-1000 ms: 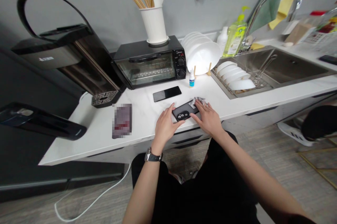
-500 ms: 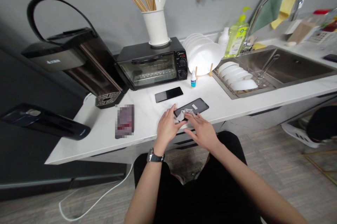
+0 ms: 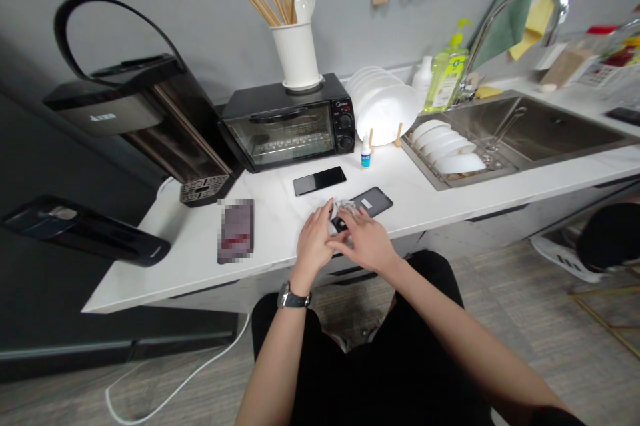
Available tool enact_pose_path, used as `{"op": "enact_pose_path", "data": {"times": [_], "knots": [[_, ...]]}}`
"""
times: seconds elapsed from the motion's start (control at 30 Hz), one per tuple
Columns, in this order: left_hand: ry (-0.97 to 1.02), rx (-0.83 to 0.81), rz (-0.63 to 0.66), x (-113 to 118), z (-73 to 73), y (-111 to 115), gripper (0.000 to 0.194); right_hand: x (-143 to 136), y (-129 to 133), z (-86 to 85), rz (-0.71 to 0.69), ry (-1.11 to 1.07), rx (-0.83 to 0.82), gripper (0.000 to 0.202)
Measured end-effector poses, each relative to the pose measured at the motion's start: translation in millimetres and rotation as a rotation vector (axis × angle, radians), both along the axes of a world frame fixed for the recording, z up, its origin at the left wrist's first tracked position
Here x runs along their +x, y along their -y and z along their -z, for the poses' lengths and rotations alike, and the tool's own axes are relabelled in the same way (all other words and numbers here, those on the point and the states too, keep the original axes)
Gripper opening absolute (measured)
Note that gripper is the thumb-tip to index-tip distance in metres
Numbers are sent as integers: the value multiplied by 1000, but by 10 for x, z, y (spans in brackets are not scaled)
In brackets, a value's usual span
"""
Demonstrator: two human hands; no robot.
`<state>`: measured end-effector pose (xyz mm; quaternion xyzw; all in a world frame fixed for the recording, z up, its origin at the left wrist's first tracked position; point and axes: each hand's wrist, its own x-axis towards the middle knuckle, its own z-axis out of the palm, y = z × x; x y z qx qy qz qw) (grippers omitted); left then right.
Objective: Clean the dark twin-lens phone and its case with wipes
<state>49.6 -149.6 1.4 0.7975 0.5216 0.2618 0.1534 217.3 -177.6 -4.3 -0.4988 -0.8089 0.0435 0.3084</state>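
Note:
A dark grey phone case (image 3: 376, 202) with a small white label lies flat near the counter's front edge. My left hand (image 3: 315, 234) holds its left end between fingers and thumb. With bent fingers, my right hand (image 3: 367, 239) presses a crumpled whitish cloth (image 3: 343, 205) onto the left part of the case; the fingers partly hide both. Just behind lies a black phone (image 3: 320, 181), its glossy face up. A small white spray bottle (image 3: 366, 154) with a blue label stands upright to the right of that phone.
A toaster oven (image 3: 290, 126) carries a white chopstick holder (image 3: 296, 53). Plates (image 3: 387, 109) stand in a rack beside the sink (image 3: 560, 126). On the left are a black drinks machine (image 3: 165, 113), a dark bottle (image 3: 90, 233) and a blurred-out flat item (image 3: 236, 231).
My right hand has slid left along the case with the cloth, nearer to my left hand, which has hardly moved. More of the case's right end shows.

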Motion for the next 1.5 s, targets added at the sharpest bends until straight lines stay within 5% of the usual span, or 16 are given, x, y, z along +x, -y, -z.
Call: {"op": "enact_pose_path", "data": {"times": [0.13, 0.37, 0.63, 0.87, 1.1, 1.33, 1.5], "knots": [[-14, -20, -18, -3, 6, 1, 79, 84, 128, -13, -72, -8, -10, 64], [24, 4, -13, 26, -23, 23, 84, 764, -121, 65, 293, 9, -23, 59], [6, -10, -7, 10, -32, 30, 83, 350, 195, 109, 1, 69, 28, 81], [10, 6, -8, 13, 9, 16, 83, 674, -148, 62, 266, 18, -12, 71], [-4, 7, 9, -17, 24, 3, 77, 76, -13, 0, -70, -2, -1, 68], [7, 0, -25, 16, 6, 14, 83, 621, -252, 51, 257, -14, -8, 60], [14, -3, -8, 2, 8, 4, 78, 204, 17, 20, 80, 33, 15, 72]]}}
